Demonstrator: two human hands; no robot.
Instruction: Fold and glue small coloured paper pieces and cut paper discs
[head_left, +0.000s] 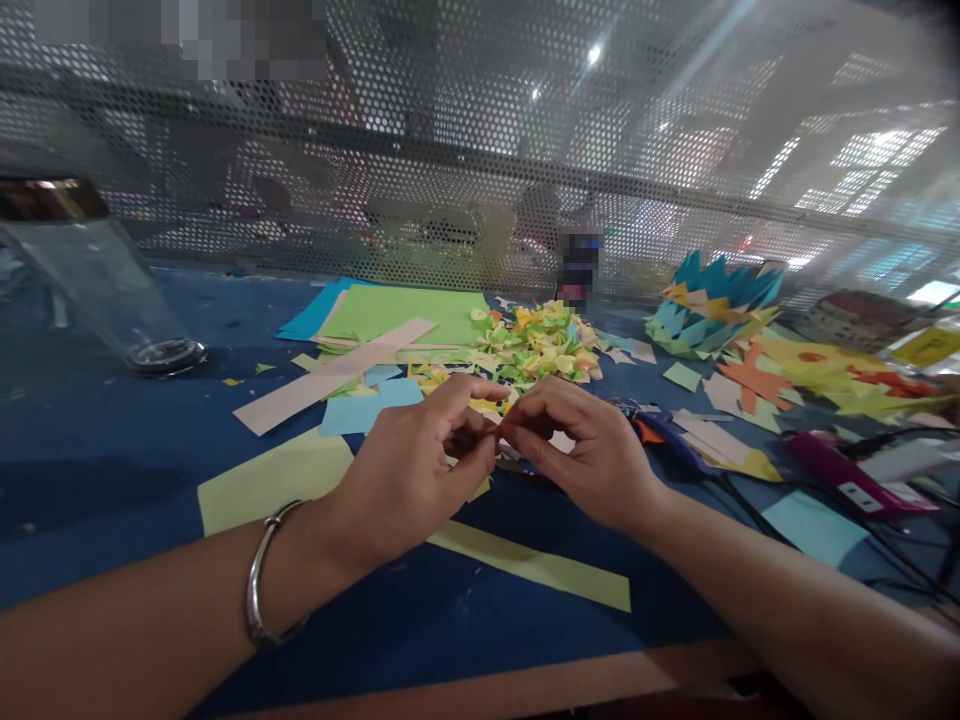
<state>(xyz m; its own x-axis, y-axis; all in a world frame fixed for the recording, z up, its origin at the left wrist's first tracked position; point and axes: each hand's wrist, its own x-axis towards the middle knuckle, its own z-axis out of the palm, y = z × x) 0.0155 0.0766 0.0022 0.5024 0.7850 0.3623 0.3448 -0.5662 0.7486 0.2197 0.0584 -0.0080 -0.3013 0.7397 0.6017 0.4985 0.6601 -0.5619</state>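
Pinching fingertips: the left hand (409, 470) and the right hand (589, 450) meet tip to tip, thumbs and forefingers closed on a small piece; the fingers mostly hide it, so its shape and colour cannot be told.
Small piece: between the two hands, over the tabletop (360, 645).
Paper heap: a loose pile of little folded pieces (551, 345) sits just beyond the hands; a careless knuckle could probably scatter it.
Yellow-green strip: this strip (540, 570) lies on the body side of the hands, where a dropping wrist might crease it.
Pink strip: beyond the left hand, this long strip (337, 375) lies aslant near light blue paper (352, 412); a sleeveless forearm sweeping forward could push both askew.
Bracelet: the silver bangle (262, 575) on the left wrist might catch the large pale sheet (270, 480) beside it.
Cords: black cords (757, 515) run right of the right hand; snagging one could drag nearby papers.
Grip: too hard a squeeze would likely crumple the small piece; too light, and it may slip.
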